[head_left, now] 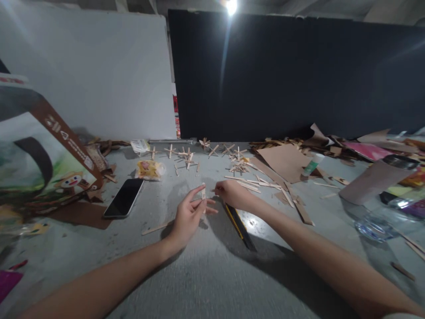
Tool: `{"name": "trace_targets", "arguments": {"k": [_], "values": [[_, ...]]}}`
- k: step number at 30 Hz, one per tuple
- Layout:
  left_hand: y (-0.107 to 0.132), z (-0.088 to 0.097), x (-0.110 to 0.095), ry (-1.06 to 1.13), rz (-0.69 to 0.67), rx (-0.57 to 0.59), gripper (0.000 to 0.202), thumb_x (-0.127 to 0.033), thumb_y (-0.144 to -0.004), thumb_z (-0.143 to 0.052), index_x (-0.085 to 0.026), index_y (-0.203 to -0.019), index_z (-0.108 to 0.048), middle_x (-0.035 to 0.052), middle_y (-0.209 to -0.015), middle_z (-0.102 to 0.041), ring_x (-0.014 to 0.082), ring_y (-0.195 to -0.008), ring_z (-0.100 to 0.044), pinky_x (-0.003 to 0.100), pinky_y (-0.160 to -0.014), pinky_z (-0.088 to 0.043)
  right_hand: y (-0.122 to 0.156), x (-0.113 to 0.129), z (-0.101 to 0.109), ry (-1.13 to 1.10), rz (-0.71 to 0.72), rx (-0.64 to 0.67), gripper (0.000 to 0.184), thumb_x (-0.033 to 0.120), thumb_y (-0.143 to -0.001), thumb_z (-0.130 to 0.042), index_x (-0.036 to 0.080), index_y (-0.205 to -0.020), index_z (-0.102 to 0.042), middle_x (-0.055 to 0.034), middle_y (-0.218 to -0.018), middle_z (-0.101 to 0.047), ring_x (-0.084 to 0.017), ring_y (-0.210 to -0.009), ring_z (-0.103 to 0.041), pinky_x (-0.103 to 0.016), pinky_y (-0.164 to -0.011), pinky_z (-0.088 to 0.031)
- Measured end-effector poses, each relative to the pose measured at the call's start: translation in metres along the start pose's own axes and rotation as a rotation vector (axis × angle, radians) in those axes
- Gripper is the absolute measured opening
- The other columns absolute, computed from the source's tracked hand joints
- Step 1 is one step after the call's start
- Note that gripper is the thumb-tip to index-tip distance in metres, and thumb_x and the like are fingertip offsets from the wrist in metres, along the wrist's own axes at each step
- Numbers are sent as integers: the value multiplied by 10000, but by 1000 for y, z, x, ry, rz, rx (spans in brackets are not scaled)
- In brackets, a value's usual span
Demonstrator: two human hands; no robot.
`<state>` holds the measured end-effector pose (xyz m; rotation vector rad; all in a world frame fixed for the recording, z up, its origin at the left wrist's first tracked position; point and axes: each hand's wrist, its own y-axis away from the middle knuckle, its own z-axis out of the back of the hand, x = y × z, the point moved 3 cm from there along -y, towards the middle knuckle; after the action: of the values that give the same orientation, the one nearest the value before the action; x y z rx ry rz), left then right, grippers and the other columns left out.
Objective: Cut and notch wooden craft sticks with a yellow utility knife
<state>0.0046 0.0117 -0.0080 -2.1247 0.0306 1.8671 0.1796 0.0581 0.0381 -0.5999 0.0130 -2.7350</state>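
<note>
My left hand [189, 212] hovers over the grey table [206, 270], thumb and forefinger pinched on a short wooden craft stick [203, 191] held upright, the other fingers spread. My right hand [230, 193] is just to the right of it, fingers curled in a pinch that points at the stick; what it grips is too small to name. A black and yellow utility knife [239, 226] lies under my right wrist. A loose long stick [155, 228] rests beside my left wrist.
Several stick crosses [186, 156] and loose sticks [247, 182] lie at the back. A black phone [124, 197] and a snack packet [149, 169] lie left, beside a printed box [40, 150]. Brown cardboard [282, 161], a glue tube [311, 165], a paper roll [375, 179] and clear plastic [381, 221] are on the right.
</note>
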Motion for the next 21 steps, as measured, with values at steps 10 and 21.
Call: {"name": "trace_targets", "arguments": {"k": [10,21], "values": [[0,1,-2,23,10,-14,654,-492,-935,-724,-188,-1471,-504,78,-942,-825,221,-725,-814,345,-740,-638,-6,-6,-7,-9,93,-83,184,117,-979,-596,122,-990,-780,-119,-941,-725,-190,-840,-626,-261,-766,-402],[1,0,-1,41,-4,-34,631,-414,-959,-707,-179,-1498,-479,53,-907,-805,186,-686,-793,309,-719,-619,0,2,14,-74,206,2,248,62,-965,-550,146,-1043,-769,-83,-935,-749,-178,-807,-647,-267,-752,-454]]}}
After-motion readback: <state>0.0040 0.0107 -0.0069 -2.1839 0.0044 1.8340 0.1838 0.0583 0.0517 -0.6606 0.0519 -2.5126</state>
